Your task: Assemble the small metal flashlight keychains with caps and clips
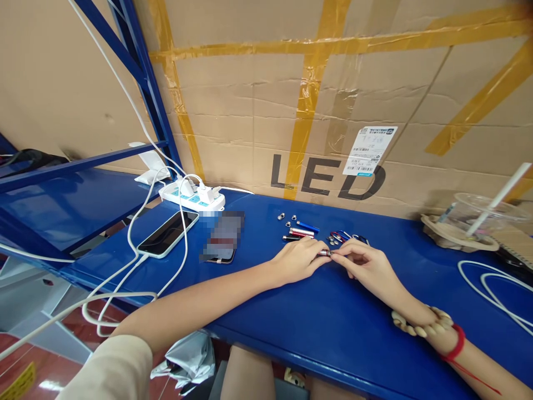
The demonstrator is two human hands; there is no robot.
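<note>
My left hand rests low over the blue table with its fingers closed around a small shiny metal tube. At the tube's right end, my right hand pinches with thumb and fingertips; any separate small part there is too small to make out. Just beyond my left hand lie slim coloured tubes: a blue tube, a red tube and a black tube. Small silvery caps are scattered behind them. Several carabiner clips and little metal pieces sit behind my fingers.
On the left are a white power strip with chargers, a phone on a cable, and a second, blurred phone. A plastic cup with a straw stands in a carton holder at right, near a white cable. Cardboard walls the back.
</note>
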